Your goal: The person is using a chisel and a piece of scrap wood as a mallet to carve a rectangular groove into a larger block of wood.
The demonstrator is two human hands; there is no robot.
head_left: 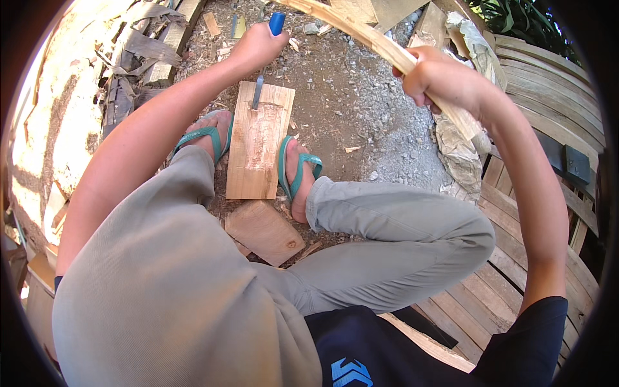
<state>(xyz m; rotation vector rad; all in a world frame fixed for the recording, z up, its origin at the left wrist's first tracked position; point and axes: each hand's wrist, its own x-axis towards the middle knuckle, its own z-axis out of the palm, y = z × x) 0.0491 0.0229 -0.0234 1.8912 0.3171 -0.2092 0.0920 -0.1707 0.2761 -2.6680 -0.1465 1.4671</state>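
A wood chisel with a blue handle (276, 24) stands nearly upright in my left hand (259, 46), its fingers wrapped round the grip. The chisel's steel blade (258, 92) meets the far end of a rough hollow cut into a pale wooden board (244, 174). That board lies lengthwise between my two feet in green flip-flops. My right hand (445, 77) is closed round a long, rough wooden stick (367, 35), raised to the right of the chisel. The stick's far end runs out of the picture at the top.
A wood block (265, 232) lies at the board's near end. Wood chips and grey gravel (400, 142) cover the ground. Old planks (173, 39) are piled at far left. Wooden slats (548, 84) and a crumpled sack (459, 151) are on the right.
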